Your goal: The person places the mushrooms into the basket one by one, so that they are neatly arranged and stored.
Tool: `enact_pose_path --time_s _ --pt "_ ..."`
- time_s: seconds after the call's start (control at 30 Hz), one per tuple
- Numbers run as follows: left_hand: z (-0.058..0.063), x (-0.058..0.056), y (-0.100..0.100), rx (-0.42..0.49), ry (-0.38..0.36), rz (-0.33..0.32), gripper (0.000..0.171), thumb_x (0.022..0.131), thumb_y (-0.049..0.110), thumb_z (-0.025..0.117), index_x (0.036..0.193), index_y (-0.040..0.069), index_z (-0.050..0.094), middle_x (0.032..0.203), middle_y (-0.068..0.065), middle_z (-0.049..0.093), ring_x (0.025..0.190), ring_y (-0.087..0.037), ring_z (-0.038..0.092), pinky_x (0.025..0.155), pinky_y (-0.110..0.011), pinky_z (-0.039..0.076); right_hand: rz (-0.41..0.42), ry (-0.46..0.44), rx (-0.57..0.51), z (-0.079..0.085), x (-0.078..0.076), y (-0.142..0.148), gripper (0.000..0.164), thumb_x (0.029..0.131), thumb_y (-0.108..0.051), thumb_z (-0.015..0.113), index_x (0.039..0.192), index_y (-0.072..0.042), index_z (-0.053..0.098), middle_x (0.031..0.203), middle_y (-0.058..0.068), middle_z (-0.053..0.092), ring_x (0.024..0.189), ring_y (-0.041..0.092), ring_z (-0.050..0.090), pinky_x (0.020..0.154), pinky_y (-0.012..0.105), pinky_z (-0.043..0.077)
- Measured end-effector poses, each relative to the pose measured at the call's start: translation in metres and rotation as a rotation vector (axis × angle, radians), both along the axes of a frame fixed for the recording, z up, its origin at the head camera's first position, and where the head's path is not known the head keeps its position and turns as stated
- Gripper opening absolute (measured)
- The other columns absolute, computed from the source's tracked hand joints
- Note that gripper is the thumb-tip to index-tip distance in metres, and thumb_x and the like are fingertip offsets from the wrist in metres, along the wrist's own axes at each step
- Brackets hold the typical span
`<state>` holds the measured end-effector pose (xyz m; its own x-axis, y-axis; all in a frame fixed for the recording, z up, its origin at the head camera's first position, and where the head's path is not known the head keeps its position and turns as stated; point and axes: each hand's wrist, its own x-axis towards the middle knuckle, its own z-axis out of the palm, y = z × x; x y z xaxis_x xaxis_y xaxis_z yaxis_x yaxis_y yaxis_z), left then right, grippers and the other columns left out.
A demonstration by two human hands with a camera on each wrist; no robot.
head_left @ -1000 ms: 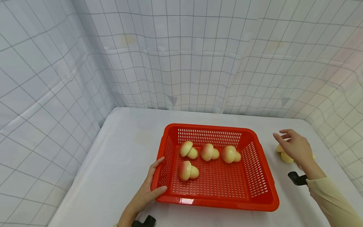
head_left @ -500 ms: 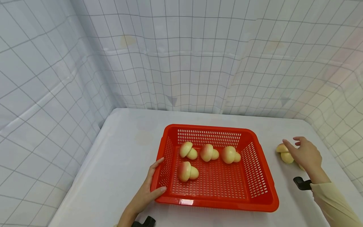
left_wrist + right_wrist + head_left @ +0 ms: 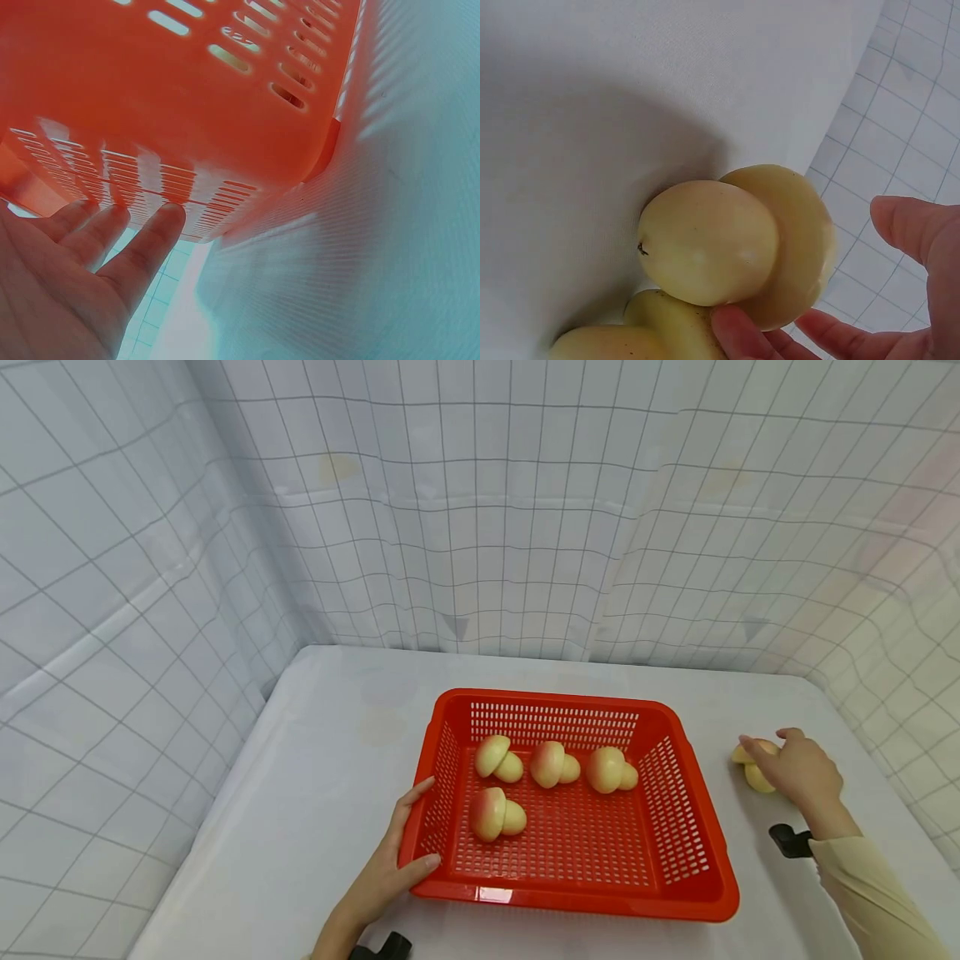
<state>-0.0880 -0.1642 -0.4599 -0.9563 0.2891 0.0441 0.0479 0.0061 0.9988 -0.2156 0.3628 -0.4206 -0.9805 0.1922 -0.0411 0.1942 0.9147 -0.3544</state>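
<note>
In the head view a red plastic basket (image 3: 555, 906) stands on the white table. Inside lie several toy mushrooms, including a red-and-yellow one (image 3: 487, 814) at the front left. My left hand (image 3: 386, 868) holds the basket's left front corner, thumb over the rim; its fingertips touch the slotted outer wall (image 3: 202, 135) in the left wrist view. Right of the basket, my right hand (image 3: 806, 777) reaches over a toy mushroom (image 3: 709, 244). In the right wrist view its fingers lie against that mushroom's underside, and the thumb stands apart from the cap.
More pale yellow mushroom pieces (image 3: 607, 343) lie beside it, partly hidden by the right hand in the head view. White grid-patterned cloth (image 3: 525, 527) surrounds the table at the back and sides. Black straps or mounts (image 3: 791, 841) sit at both wrists.
My right hand moved right, away from the basket side, then came back slightly left and down onto the mushroom. My left hand and the basket stay in place.
</note>
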Motion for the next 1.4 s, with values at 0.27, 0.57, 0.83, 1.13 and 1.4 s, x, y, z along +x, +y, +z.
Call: enact_pose_path --time_s 0.27,0.57,0.83,1.13,1.4 --pt "0.0 0.0 0.001 0.006 -0.007 -0.009 0.078 0.084 0.012 0.06 0.149 0.029 0.02 0.144 -0.017 0.023 0.112 -0.044 0.044 0.079 -0.041 0.052 -0.005 -0.073 0.015 -0.005 -0.002 0.002 0.086 0.091 -0.059 0.04 0.122 0.021 0.039 0.116 0.043 0.045 0.091 0.048 0.052 0.059 0.046 0.043" --pt "0.001 -0.001 0.001 0.008 -0.001 -0.008 0.079 0.084 0.012 0.06 0.149 0.027 0.019 0.144 -0.018 0.023 0.111 -0.044 0.044 0.079 -0.041 0.052 0.031 -0.039 -0.037 -0.007 0.001 -0.002 0.079 0.093 -0.054 0.042 0.118 0.021 0.04 0.112 0.043 0.047 0.086 0.046 0.053 0.064 0.046 0.042" --pt "0.002 -0.001 0.001 0.006 0.003 -0.005 0.079 0.084 0.012 0.061 0.149 0.028 0.019 0.144 -0.017 0.023 0.112 -0.044 0.043 0.079 -0.041 0.052 0.02 -0.07 -0.046 -0.005 0.001 -0.004 0.081 0.093 -0.057 0.04 0.122 0.018 0.037 0.113 0.04 0.048 0.085 0.044 0.053 0.063 0.044 0.04" --pt "0.001 -0.001 0.001 0.007 0.003 -0.001 0.079 0.084 0.012 0.061 0.149 0.028 0.02 0.144 -0.016 0.023 0.113 -0.044 0.043 0.08 -0.041 0.052 0.019 -0.061 -0.044 -0.008 0.002 -0.006 0.081 0.091 -0.06 0.042 0.125 0.014 0.037 0.117 0.04 0.047 0.087 0.047 0.053 0.063 0.047 0.039" --pt "-0.001 0.001 0.002 -0.001 0.006 0.01 0.079 0.083 0.013 0.061 0.149 0.027 0.019 0.143 -0.018 0.024 0.112 -0.044 0.043 0.079 -0.041 0.052 0.012 -0.038 -0.059 -0.013 0.004 -0.008 0.083 0.09 -0.062 0.044 0.125 0.013 0.038 0.119 0.04 0.047 0.086 0.047 0.052 0.063 0.048 0.039"
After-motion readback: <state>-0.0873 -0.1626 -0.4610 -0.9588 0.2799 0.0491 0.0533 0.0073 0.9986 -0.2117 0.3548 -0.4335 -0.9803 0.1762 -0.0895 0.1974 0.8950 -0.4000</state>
